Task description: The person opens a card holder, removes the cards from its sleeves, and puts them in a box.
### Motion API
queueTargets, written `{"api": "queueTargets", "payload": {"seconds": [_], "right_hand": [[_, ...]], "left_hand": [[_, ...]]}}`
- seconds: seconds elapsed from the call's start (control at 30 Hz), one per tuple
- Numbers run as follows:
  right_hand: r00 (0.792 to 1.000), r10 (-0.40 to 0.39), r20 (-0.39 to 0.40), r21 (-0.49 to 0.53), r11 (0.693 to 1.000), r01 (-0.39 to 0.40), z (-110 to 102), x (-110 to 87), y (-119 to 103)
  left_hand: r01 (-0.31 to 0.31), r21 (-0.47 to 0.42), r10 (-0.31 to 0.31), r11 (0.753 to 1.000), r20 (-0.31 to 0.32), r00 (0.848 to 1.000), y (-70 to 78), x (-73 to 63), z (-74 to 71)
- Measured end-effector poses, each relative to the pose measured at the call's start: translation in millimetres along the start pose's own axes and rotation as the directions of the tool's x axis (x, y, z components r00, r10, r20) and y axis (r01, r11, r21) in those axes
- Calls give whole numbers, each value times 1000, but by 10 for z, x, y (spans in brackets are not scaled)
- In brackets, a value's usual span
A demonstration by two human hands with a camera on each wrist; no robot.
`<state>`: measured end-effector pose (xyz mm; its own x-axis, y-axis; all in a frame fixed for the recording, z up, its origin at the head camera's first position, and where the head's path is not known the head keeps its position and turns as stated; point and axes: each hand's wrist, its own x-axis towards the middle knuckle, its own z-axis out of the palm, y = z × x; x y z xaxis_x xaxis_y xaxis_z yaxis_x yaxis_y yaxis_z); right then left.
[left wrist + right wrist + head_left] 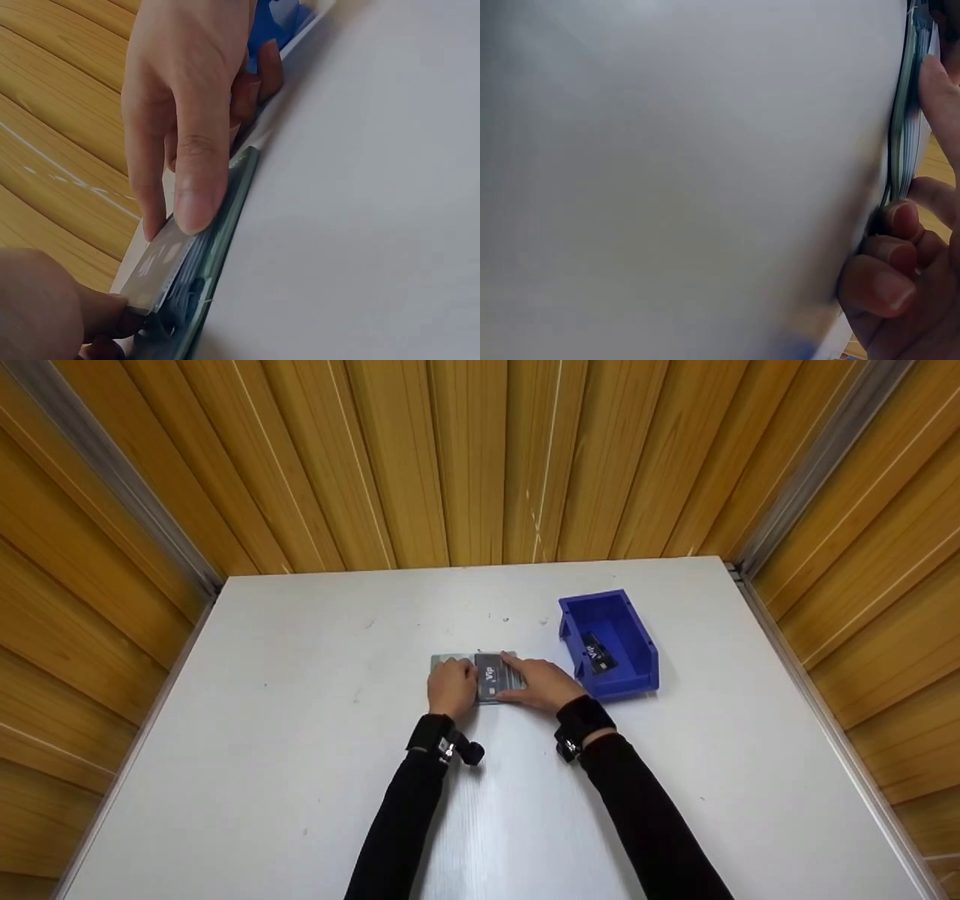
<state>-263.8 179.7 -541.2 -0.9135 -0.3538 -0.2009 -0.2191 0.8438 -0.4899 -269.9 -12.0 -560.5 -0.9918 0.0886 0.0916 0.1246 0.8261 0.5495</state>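
Observation:
A thin card holder (439,661) with clear sleeves lies opened on the white table, its stacked pages seen edge-on in both wrist views. On its right side is a dark grey card (487,678) marked "Vip". My left hand (452,688), fingers curled, pinches the card at its left end. From the right, my right hand (547,684) grips the holder's right side, thumb (196,206) at the near edge and forefinger (153,214) at the far edge. Whether the card sits fully inside a sleeve I cannot tell.
A blue plastic bin (619,685) stands right of the holder, close to my right hand. Inside it lies another black "Vip" card (599,652). Wood-patterned panels (465,465) rise behind the white table (300,780) and along both sides.

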Motion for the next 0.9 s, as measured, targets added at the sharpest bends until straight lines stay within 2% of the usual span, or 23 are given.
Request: {"api": "queueTargets", "payload": {"seconds": [0.3,0.67,0.9], "right_hand": [[1000,12,13,1,1000,-12,21,12,-12],[1000,-9,11,2,1000,9,-3,-3,2],[1000,-24,-1,-13,1000,24,-26,-27,-3]], "left_hand": [[14,-9,-14,1000,-5,1000,-50,-11,38],[17,-42,-18,999,-19,1000,-60,-14,49],[22,-93,-24,995,-27,999,-71,-19,33]]}}
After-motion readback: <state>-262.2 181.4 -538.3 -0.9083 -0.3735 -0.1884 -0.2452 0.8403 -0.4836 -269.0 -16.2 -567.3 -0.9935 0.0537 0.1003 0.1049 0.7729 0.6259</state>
